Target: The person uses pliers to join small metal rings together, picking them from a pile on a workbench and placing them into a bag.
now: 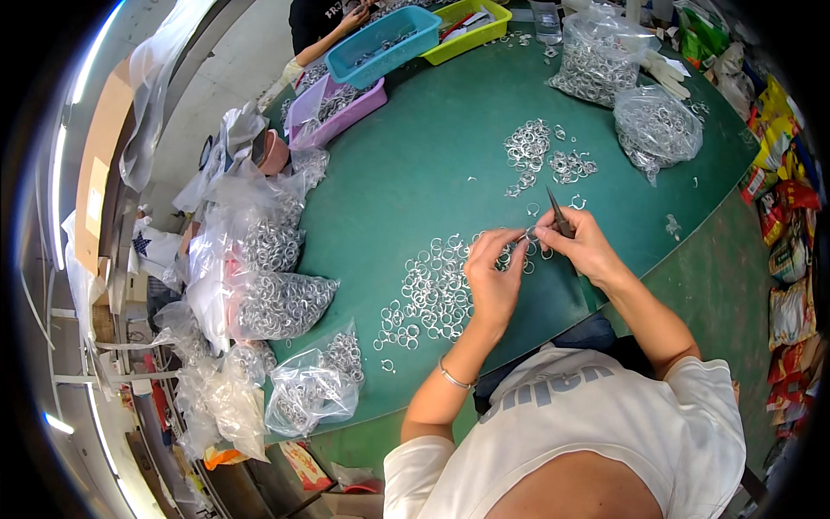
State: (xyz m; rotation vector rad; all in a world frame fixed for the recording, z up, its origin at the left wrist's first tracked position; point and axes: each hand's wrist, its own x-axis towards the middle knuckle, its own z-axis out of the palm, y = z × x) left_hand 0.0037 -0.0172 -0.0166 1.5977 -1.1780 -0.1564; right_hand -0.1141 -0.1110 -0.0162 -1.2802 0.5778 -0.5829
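My left hand (494, 275) pinches a small silver metal ring (531, 234) between thumb and fingertips above the green table. Fingertips of my right hand (581, 240) meet the same ring from the other side. That hand also grips a dark tool with a slim pointed tip (554, 208), the point facing away from me; its exact kind is unclear. Beside my left hand spreads a loose pile of silver rings (432, 285). Farther off lie two smaller heaps, one of rings (527, 145) and one of similar pieces (571, 165). A few single rings sit around my right hand.
Clear plastic bags of rings (281, 304) line the table's left side, and more bags (596, 67) stand at the far right. Purple (350, 108), blue (383, 52) and yellow-green trays (471, 39) stand at the far edge. Another person's arm (324, 43) shows behind them.
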